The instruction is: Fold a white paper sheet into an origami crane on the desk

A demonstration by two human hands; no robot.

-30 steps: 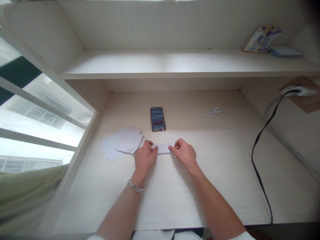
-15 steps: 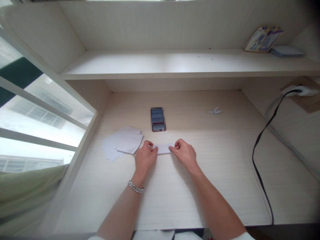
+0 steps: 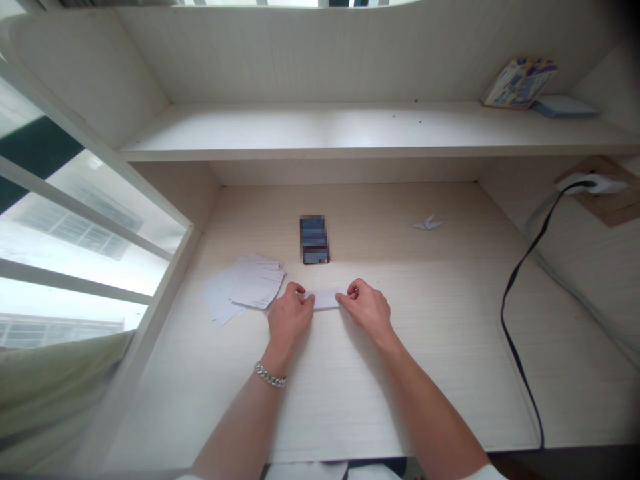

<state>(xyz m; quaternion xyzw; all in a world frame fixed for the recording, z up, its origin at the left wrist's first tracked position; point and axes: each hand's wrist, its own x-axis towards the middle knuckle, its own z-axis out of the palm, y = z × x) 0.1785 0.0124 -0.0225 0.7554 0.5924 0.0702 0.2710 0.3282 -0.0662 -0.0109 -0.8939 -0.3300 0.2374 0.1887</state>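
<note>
A narrow folded strip of white paper (image 3: 325,299) lies on the desk between my hands. My left hand (image 3: 291,309) pinches its left end between thumb and curled fingers. At the right end, my right hand (image 3: 367,305) grips the paper the same way, thumb along the near edge. The fingers partly cover both ends of the strip. Just left of my left hand is a loose fanned pile of white paper sheets (image 3: 257,283). Beyond the strip lies a phone (image 3: 315,240), its screen blurred out. A small folded paper crane (image 3: 428,223) sits farther back on the right.
The desk (image 3: 450,347) runs back to a raised shelf (image 3: 300,127) holding a patterned box (image 3: 520,83) and a flat blue item (image 3: 565,106). A black cable (image 3: 510,293) hangs from a wall socket (image 3: 595,185) on the right. Window bars (image 3: 75,280) border the left side.
My view has shifted very slightly. Both hands keep their hold on the folded paper, and nothing on the desk has visibly moved.
</note>
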